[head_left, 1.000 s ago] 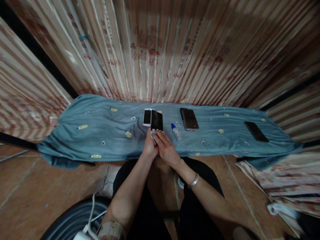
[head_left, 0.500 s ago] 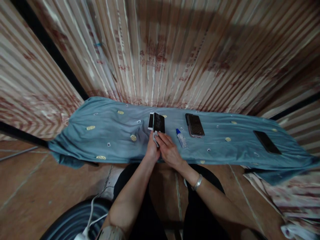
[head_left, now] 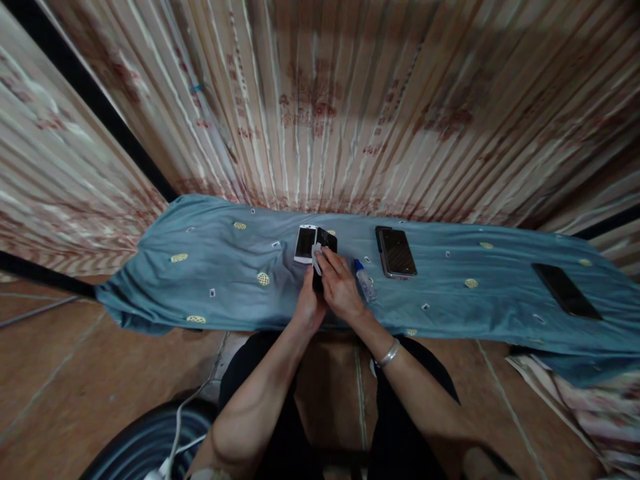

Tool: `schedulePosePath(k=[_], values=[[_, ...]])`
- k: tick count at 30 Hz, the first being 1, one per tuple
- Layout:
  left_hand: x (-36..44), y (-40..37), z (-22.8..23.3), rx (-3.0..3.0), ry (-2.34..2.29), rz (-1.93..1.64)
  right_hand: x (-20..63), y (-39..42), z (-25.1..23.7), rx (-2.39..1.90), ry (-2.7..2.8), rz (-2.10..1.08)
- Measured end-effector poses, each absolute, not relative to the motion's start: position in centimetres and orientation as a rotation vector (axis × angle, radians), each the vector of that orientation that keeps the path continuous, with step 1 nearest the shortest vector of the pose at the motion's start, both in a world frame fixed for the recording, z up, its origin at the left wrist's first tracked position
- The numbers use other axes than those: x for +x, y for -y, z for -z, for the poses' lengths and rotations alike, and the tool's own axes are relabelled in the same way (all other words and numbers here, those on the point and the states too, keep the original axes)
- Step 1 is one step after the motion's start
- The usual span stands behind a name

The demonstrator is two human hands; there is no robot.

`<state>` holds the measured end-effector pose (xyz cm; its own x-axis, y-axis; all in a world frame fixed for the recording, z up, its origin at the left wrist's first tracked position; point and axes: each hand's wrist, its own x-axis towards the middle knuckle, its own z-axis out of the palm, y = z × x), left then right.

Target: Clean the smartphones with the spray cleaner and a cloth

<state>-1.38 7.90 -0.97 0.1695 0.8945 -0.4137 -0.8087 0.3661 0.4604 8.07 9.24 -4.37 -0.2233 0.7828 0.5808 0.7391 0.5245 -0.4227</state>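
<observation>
My left hand (head_left: 309, 307) is closed around the lower end of a dark-screened phone (head_left: 328, 239), held tilted above the bench. Against its screen my right hand (head_left: 341, 285) presses a small pale grey cloth (head_left: 317, 251), pinched under the fingers. A white phone (head_left: 304, 245) with a dark screen lies just behind and left of the held one. Right of my right hand, a clear bottle with a blue cap (head_left: 367, 283) rests on its side. Parts of the held phone are hidden by my fingers.
A blue patterned sheet (head_left: 230, 257) covers the long bench. Farther right lie a phone in a dark case (head_left: 399, 253) and another black phone (head_left: 566, 291). Striped curtains (head_left: 310, 160) hang behind. A black ridged round object (head_left: 150, 443) and a white cable (head_left: 179, 420) are at lower left.
My right hand and the cloth have moved up along the held phone's screen. The phone has turned and shifted slightly right, showing more of the white phone. The view has shifted slightly.
</observation>
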Motion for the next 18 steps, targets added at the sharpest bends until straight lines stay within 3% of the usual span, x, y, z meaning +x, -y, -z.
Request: schedulePosePath(k=[18], values=[[-0.5,-7.4,1.1,0.125,-0.767,-1.149,9.2,-7.8,5.3,-1.341,1.967,-0.104]])
